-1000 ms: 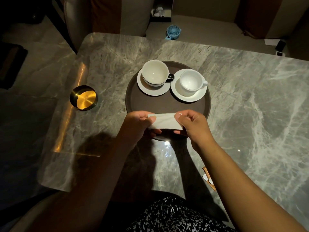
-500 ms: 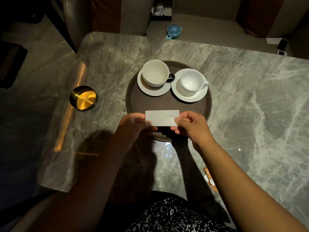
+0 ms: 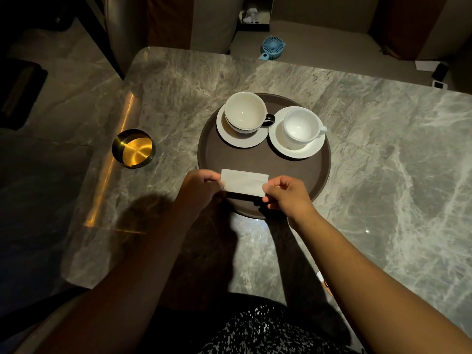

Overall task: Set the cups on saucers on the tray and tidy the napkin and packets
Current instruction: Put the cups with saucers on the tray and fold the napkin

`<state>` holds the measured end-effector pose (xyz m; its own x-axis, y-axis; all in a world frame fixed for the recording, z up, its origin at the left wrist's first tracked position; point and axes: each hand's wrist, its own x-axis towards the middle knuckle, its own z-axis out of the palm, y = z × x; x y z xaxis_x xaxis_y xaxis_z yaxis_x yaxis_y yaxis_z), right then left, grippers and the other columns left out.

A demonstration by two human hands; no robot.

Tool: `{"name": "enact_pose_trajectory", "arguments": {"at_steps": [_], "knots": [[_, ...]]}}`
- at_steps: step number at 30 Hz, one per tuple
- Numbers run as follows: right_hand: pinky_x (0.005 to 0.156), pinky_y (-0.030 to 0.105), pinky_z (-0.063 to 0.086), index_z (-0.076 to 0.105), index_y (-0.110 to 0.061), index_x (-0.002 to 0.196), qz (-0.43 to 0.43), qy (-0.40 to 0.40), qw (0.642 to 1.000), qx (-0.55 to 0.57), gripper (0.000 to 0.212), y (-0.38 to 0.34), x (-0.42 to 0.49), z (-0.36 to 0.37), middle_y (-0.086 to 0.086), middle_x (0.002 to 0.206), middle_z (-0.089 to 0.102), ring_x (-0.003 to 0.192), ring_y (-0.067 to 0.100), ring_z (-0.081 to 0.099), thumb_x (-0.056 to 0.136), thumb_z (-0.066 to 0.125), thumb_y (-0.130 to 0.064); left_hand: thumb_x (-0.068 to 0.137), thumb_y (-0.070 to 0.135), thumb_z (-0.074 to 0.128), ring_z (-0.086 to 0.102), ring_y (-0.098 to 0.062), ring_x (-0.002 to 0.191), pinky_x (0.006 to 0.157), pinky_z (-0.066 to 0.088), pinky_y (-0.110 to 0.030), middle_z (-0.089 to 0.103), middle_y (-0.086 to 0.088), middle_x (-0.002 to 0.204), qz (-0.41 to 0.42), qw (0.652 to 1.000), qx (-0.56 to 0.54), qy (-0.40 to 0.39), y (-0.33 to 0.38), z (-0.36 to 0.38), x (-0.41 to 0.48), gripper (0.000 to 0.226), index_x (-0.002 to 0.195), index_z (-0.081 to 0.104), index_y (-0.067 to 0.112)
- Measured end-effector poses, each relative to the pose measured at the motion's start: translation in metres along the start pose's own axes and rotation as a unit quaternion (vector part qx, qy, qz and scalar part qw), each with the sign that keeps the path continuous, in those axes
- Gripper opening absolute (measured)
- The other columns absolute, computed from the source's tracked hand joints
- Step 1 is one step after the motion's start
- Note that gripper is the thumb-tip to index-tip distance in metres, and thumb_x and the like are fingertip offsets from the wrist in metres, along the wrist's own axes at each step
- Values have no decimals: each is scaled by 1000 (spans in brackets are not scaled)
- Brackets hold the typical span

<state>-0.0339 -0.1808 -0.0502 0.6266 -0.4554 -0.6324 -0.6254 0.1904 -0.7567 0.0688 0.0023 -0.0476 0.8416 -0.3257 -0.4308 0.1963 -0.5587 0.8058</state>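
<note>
A folded white napkin (image 3: 244, 182) is held flat over the near part of the round brown tray (image 3: 212, 159). My left hand (image 3: 200, 187) pinches its left end and my right hand (image 3: 287, 194) pinches its right end. On the tray's far half stand two empty cups on white saucers: a cream cup with a black handle (image 3: 245, 112) on the left saucer (image 3: 231, 139), and a white cup (image 3: 301, 127) on the right saucer (image 3: 316, 149). Small packets (image 3: 323, 281) lie on the table beside my right forearm, mostly hidden by it.
The grey marble table (image 3: 383, 175) ends close to my body. A round brass dish (image 3: 134, 152) stands near its left edge. Beyond the far edge lie a small blue fan (image 3: 272, 48) and a dark tissue box (image 3: 252, 19) on a bench.
Both hands have moved the napkin a little away from me, further over the tray, and it now lies flatter. The cups and saucers have not moved.
</note>
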Motion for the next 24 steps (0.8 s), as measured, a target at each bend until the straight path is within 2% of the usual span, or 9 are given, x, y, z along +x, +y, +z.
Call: {"name": "enact_pose_trajectory", "arguments": {"at_steps": [2, 5, 6, 9, 11, 14, 17, 20, 24], "knots": [[56, 26, 52, 64, -8, 77, 7, 16, 999, -31, 14, 3, 8, 5, 5, 64, 62, 58, 14, 58, 90, 69, -7, 84, 2, 69, 64, -17, 63, 58, 48, -12, 71, -17, 75, 12, 999, 41, 1, -5, -2, 12, 7, 82, 75, -1], [50, 22, 48, 62, -9, 74, 13, 25, 999, -47, 18, 4, 22, 13, 5, 62, 59, 54, 13, 53, 90, 69, -7, 83, 3, 69, 67, -37, 72, 72, 57, -36, 69, -19, 75, -14, 999, 47, -22, -10, -4, 30, 6, 80, 73, 0], [48, 21, 48, 62, -10, 74, 14, 29, 998, -51, 18, 4, 26, 15, 5, 61, 59, 52, 12, 53, 90, 69, -7, 82, 4, 70, 69, -39, 74, 73, 58, -40, 70, -19, 75, -21, 998, 52, -23, -12, -4, 35, 6, 81, 73, 0], [48, 21, 49, 62, -10, 72, 22, 39, 997, -68, 19, 5, 38, 18, 5, 60, 59, 50, 12, 51, 90, 69, -8, 80, 7, 72, 68, -31, 69, 67, 56, -35, 70, -13, 72, -13, 994, 104, -26, -13, -3, 46, 4, 80, 73, 4], [52, 25, 49, 62, -10, 70, 26, 41, 996, -80, 21, 8, 43, 20, 5, 59, 59, 49, 14, 51, 90, 69, -9, 81, 6, 71, 69, -33, 69, 66, 56, -33, 70, -14, 72, -1, 991, 129, -39, -13, -3, 51, 4, 79, 73, 3], [53, 27, 49, 61, -11, 70, 28, 49, 995, -87, 21, 12, 49, 26, 6, 57, 61, 47, 15, 56, 90, 68, -9, 84, 7, 69, 66, -29, 72, 67, 49, -26, 71, -14, 78, 22, 983, 177, -41, -15, -3, 58, 8, 78, 72, 3], [57, 29, 50, 61, -12, 70, 24, 57, 994, -92, 21, 16, 54, 31, 6, 56, 62, 45, 15, 58, 89, 69, -9, 85, 8, 68, 63, -36, 89, 80, 46, -35, 71, -21, 92, 93, 967, 236, -15, -20, -4, 58, 14, 83, 73, -5], [64, 35, 52, 60, -14, 67, 12, 59, 992, -112, 23, 19, 57, 35, 6, 58, 61, 51, 18, 56, 88, 70, -10, 86, 6, 65, 59, -42, 91, 82, 39, -38, 67, -29, 94, 130, 952, 275, -18, -24, -5, 58, 18, 84, 71, -11], [69, 36, 52, 59, -19, 63, 2, 71, 988, -138, 26, 21, 61, 38, 3, 61, 63, 57, 19, 54, 84, 71, -11, 89, 7, 60, 59, -41, 95, 85, 41, -40, 67, -27, 98, 144, 946, 289, -9, -25, -4, 59, 18, 89, 70, -9]]}}
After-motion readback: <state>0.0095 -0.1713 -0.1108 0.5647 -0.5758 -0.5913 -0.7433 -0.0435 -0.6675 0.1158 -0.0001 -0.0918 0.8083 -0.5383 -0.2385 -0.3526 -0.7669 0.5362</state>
